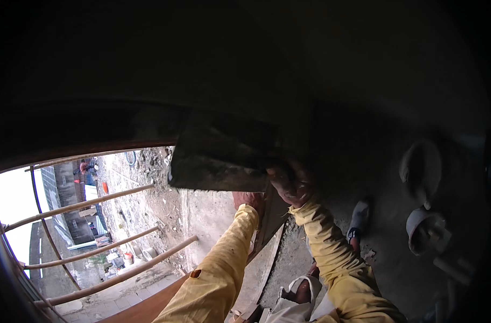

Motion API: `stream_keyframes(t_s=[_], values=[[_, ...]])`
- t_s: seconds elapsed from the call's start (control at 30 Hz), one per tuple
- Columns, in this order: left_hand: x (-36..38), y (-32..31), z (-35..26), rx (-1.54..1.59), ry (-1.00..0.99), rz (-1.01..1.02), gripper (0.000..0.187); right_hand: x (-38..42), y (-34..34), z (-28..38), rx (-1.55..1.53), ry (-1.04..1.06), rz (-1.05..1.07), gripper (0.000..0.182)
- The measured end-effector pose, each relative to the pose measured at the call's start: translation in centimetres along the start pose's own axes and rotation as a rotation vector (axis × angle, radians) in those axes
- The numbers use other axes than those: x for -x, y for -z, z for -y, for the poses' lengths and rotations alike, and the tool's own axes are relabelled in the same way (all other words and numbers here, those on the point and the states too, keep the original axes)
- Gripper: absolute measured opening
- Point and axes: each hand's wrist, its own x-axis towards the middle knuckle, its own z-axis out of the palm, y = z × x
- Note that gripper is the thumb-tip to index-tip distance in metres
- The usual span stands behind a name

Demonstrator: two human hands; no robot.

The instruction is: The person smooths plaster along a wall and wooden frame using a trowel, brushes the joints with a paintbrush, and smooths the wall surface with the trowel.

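Note:
My right hand [291,185] is closed around the handle side of a plastering trowel [218,159], whose broad dark rectangular blade reaches leftward in front of me. The blade lies close under a dark surface overhead in this view. Below the blade's lower edge shows part of my left hand [249,199], at the end of a yellow sleeve with a small hole in it. The trowel hides its fingers. It is near the edge of a board [272,215] beside the opening.
At left, past an opening, wooden poles [111,275] cross above rubble-strewn ground [143,183] far below. On the shadowed floor to the right stand two buckets [421,167] with tools in or beside them. A foot [359,215] in a dark shoe is below my right arm.

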Motion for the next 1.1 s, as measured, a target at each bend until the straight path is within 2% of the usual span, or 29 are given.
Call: stream_keyframes(t_s=[0.03, 0.1, 0.2, 0.27, 0.3, 0.4, 0.53, 0.73, 0.93, 1.03, 1.1], values=[[0.2, -0.2, -0.6, 0.218, 0.271, -0.105, 0.056, 0.0, 0.3, -0.4, -0.006, -0.108, -0.193, 0.031], [0.3, 0.4, -1.6, 0.266, 0.406, -0.075, 0.055, -1.8, 1.2, -1.1, -0.213, -0.234, -0.322, 0.032], [0.6, 0.7, -2.0, 0.253, 0.367, -0.117, 0.053, -6.2, 2.4, -0.9, 0.102, -0.122, -0.265, 0.03], [0.6, 1.1, -2.5, 0.263, 0.384, -0.113, 0.053, -8.1, 1.7, -0.6, 0.015, -0.079, -0.219, 0.031], [0.7, 1.2, -2.7, 0.272, 0.403, -0.103, 0.052, -8.8, 1.5, -0.3, 0.156, 0.003, -0.181, 0.031], [0.7, 1.2, -2.7, 0.268, 0.391, -0.111, 0.052, -10.1, 0.0, 1.2, 0.051, 0.068, -0.134, 0.03], [0.6, 0.9, -2.5, 0.248, 0.402, -0.111, 0.052, -10.2, -0.8, 2.0, 0.133, 0.105, -0.105, 0.029], [0.4, 1.0, -2.6, 0.261, 0.403, -0.087, 0.054, -9.1, -1.2, 0.4, 0.167, 0.048, -0.206, 0.029], [0.5, 1.0, -2.3, 0.259, 0.39, -0.077, 0.057, -5.6, -1.2, -2.3, 0.374, -0.017, -0.326, 0.034], [0.6, 0.6, -2.0, 0.273, 0.393, -0.093, 0.057, -4.0, -1.2, -4.1, 0.394, -0.123, -0.387, 0.044], [0.6, 0.4, -2.0, 0.263, 0.372, -0.101, 0.054, -2.9, -1.1, -4.9, 0.424, -0.359, -0.419, 0.053]])
